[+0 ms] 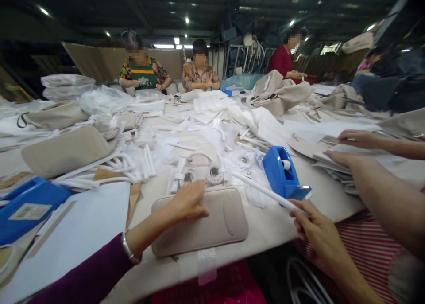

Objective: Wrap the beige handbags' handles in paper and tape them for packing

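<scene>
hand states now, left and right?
Left hand: open, flat on the beige pouch.
Right hand: closed, holding the white tube.

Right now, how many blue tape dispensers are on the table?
1: the blue tape dispenser sits right of the beige pouch, near the right hand. Others may be hidden under the clutter.
</scene>
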Demonstrator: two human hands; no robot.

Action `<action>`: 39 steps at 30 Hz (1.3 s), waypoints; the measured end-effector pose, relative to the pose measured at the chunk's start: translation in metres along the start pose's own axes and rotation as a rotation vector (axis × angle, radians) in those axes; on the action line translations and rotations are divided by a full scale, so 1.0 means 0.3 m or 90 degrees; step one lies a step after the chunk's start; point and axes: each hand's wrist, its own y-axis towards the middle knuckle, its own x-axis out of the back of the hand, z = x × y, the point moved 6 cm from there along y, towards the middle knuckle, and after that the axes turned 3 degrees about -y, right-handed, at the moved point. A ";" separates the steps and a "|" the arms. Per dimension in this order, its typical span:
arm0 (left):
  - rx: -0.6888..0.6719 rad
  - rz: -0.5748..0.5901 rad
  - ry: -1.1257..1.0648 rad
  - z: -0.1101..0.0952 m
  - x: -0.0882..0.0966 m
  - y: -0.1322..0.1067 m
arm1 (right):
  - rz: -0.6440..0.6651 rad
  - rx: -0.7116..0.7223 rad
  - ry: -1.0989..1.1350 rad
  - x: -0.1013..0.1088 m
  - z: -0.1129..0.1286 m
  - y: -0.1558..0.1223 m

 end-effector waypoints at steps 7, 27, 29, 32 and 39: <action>-0.064 -0.003 -0.083 -0.003 0.010 0.000 | 0.047 -0.046 0.056 -0.018 -0.045 0.028; -0.104 -0.015 -0.098 -0.014 0.018 -0.028 | 0.332 0.366 -0.059 -0.423 0.250 0.174; -0.096 -0.005 -0.085 -0.015 0.020 -0.031 | 0.409 0.405 -0.038 -0.473 0.281 0.168; -0.075 0.014 -0.070 -0.009 0.019 -0.034 | 0.493 0.413 -0.001 -0.493 0.307 0.155; -0.112 0.006 -0.079 0.021 -0.012 -0.022 | 0.506 0.168 0.145 -0.498 0.236 0.165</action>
